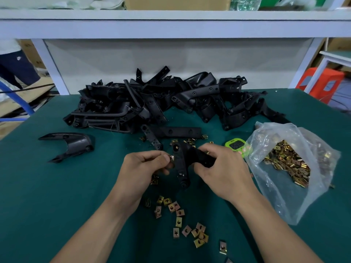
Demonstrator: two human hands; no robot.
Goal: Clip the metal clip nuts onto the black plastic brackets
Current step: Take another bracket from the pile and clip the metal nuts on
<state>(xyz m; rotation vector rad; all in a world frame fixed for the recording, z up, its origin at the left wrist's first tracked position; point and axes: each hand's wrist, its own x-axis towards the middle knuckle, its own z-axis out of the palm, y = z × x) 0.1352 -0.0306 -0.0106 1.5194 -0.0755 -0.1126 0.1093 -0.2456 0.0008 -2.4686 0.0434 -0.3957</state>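
The left grip [144,165] pinches a small metal clip nut [171,158] between thumb and curled fingers, holding it against the left edge of a black plastic bracket [180,164]. The right grip [225,168] is closed round the bracket's right-hand arm, with the thumb underneath. The bracket is held just above the green desk [57,186], near the middle, its long strip pointing towards the person.

Loose clip nuts [179,222] lie scattered on the desk between the two forearms, nearer than the grips. A few more lie just beyond the held bracket.

To the right, a clear plastic bag [275,202] lies open on its side, with a heap of brass-coloured clip nuts [288,164] inside. A small green digital timer [235,145] sits between the bag and the right grip, touching the bag's edge.

At the far side of the desk, a large pile of black brackets [152,99] spreads from left to right. A single forked bracket [72,145] lies apart on the left. A flat bracket strip [176,131] lies just in front of the pile.

A white shelf [171,25] runs above the far edge. An orange stool [321,82] stands beyond the desk's far right corner.
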